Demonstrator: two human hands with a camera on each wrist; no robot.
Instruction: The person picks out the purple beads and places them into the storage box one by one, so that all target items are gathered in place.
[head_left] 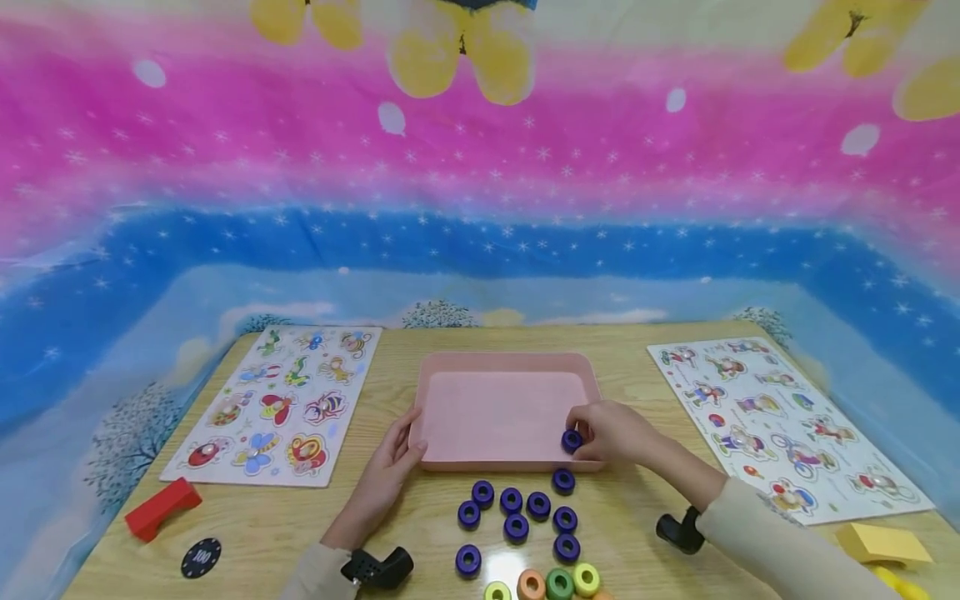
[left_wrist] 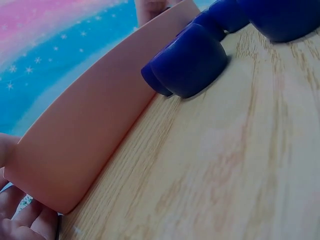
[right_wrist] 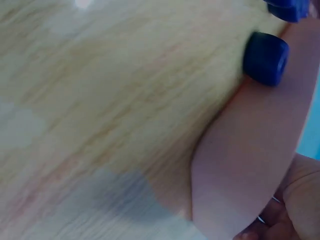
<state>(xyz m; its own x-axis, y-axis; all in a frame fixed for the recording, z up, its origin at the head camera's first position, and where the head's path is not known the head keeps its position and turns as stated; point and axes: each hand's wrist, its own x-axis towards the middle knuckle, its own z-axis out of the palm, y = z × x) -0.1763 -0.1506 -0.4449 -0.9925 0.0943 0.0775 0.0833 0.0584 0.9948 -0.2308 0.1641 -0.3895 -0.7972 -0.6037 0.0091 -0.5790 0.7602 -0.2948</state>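
Observation:
A shallow pink tray (head_left: 498,362) sits in the middle of the table. My left hand (head_left: 386,467) grips its front left corner, thumb at the rim and fingers along the outer side. At the front right corner, my right hand (head_left: 611,432) pinches a thick purple ring (head_left: 572,441) just inside the wall. This held ring is hidden in the right wrist view, where part of the hand (right_wrist: 295,210) shows behind the tray wall (right_wrist: 245,150). Several similar purple rings (head_left: 515,527) lie in front of the tray; one ring (head_left: 563,481) lies close to its front wall.
Green (head_left: 559,583), orange and yellow rings lie at the near edge. Picture puzzle boards lie at left (head_left: 281,400) and right (head_left: 780,425). A red block (head_left: 162,508) and a black "100" chip (head_left: 201,557) are at near left, a yellow block (head_left: 883,543) at near right.

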